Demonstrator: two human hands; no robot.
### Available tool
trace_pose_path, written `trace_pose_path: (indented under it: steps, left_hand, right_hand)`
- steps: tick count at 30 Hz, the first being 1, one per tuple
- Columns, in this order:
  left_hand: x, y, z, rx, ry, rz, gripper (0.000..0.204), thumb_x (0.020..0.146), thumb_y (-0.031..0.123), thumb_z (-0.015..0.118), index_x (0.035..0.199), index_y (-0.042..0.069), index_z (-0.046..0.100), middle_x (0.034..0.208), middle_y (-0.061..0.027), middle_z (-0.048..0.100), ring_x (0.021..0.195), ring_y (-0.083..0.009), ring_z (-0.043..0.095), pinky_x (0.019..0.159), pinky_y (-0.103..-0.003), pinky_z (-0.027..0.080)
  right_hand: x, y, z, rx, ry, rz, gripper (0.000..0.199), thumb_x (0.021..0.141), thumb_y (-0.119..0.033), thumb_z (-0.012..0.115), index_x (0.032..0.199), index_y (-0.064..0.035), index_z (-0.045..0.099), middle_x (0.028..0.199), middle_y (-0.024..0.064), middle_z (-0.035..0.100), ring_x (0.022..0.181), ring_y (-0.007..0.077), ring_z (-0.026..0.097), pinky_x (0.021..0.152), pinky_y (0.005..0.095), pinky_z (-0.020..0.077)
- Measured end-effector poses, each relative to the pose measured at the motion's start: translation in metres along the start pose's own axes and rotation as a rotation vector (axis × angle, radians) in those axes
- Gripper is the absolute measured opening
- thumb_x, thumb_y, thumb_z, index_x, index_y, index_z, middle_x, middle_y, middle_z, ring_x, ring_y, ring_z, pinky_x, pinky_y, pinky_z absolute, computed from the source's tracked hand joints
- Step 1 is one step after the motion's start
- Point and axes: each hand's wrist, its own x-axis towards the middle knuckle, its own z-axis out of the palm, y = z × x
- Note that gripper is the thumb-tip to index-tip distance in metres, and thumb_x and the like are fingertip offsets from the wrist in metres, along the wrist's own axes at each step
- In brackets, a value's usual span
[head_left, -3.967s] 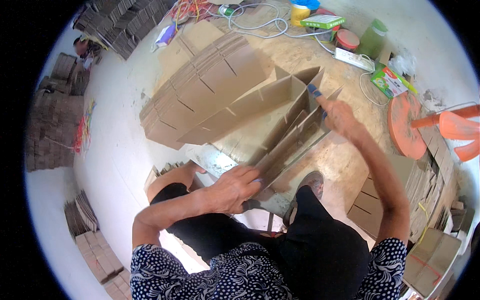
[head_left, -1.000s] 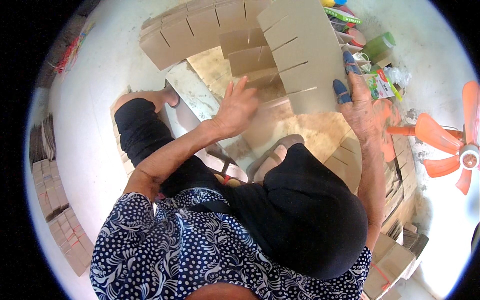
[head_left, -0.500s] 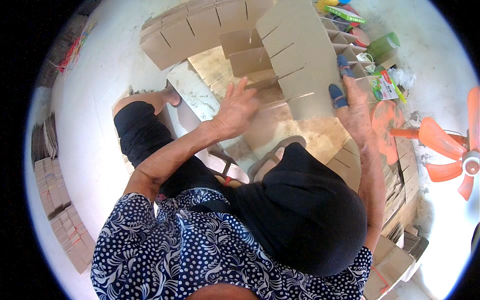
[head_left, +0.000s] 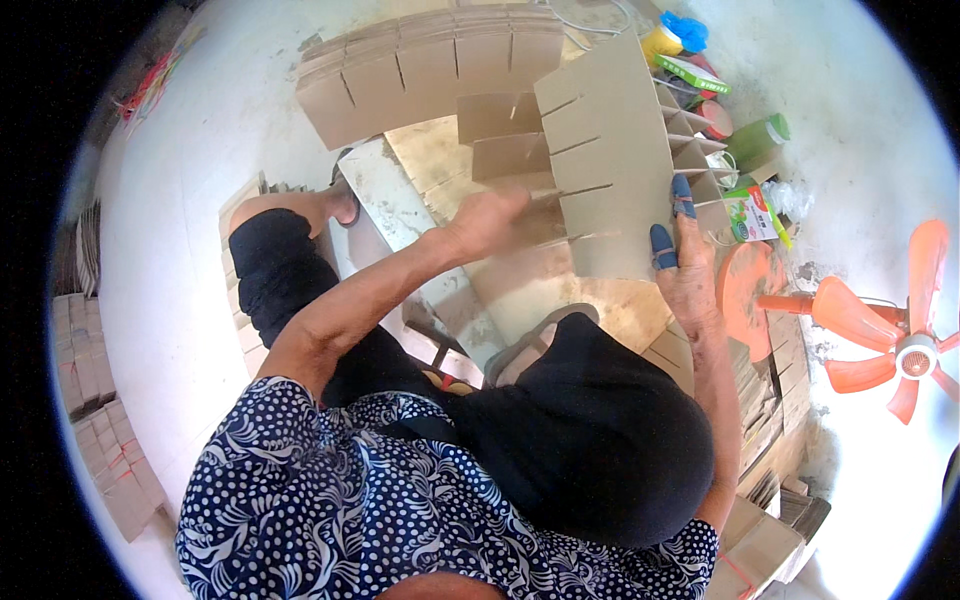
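A large slotted cardboard sheet (head_left: 615,150) stands upright on the board in front of me, part of a divider with cross strips on both sides. My right hand (head_left: 688,285) grips its right edge near the lower end, blue covers on two of its digits. Just left of the sheet, my left hand (head_left: 485,225) is smeared by motion beside the lower cross strips; whether it holds one cannot be told. Shorter cardboard cross strips (head_left: 508,155) stick out leftward from the sheet further up.
A row of stacked slotted cardboard sheets (head_left: 430,70) stands at the far side. The wooden board (head_left: 425,150) lies beneath the work. To the right are an orange fan (head_left: 890,345), a green container (head_left: 757,142) and small packages. Bundled cardboard (head_left: 115,455) sits at the left.
My left hand has shifted right, closer to the sheet, and its fingers have blurred. The right hand keeps its grip on the edge. The whole view has shifted slightly.
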Motion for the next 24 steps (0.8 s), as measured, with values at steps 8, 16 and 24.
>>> trace_pose_path:
  steps: [8, 16, 24]
  left_hand:
    - [0.001, -0.007, -0.002, 0.006, 0.061, -0.029, 0.019, 0.073, -0.005, 0.049, 0.091, 0.001, 0.047, 0.071, -0.0247, 0.057, 0.071, -0.0463, 0.057, 0.06, -0.053, 0.042]
    - [0.013, 0.001, -0.025, -0.061, -0.01, 0.071, 0.023, 0.079, 0.002, 0.054, 0.101, -0.002, 0.049, 0.108, -0.026, 0.055, 0.107, -0.0438, 0.052, 0.086, -0.05, 0.044]
    - [0.047, -0.049, -0.032, 0.192, 0.348, -0.027, 0.03, 0.076, 0.001, 0.057, 0.105, -0.001, 0.051, 0.111, -0.0257, 0.057, 0.113, -0.0438, 0.05, 0.092, -0.049, 0.043]
  right_hand:
    - [0.002, -0.003, 0.013, -0.019, -0.019, 0.0, 0.066, 0.088, 0.007, 0.05, 0.147, -0.0103, 0.026, 0.097, 0.02, 0.062, 0.078, 0.0168, 0.056, 0.069, 0.024, 0.0448]
    - [0.003, 0.008, 0.018, -0.121, -0.031, 0.014, 0.068, 0.088, 0.002, 0.053, 0.147, -0.0101, 0.023, 0.08, 0.0205, 0.063, 0.06, 0.0249, 0.059, 0.057, 0.0302, 0.0471]
    - [0.004, -0.002, 0.016, -0.027, -0.114, 0.14, 0.055, 0.09, 0.005, 0.048, 0.141, 0.0053, 0.028, 0.137, 0.0221, 0.046, 0.111, 0.0233, 0.057, 0.09, 0.026, 0.0433]
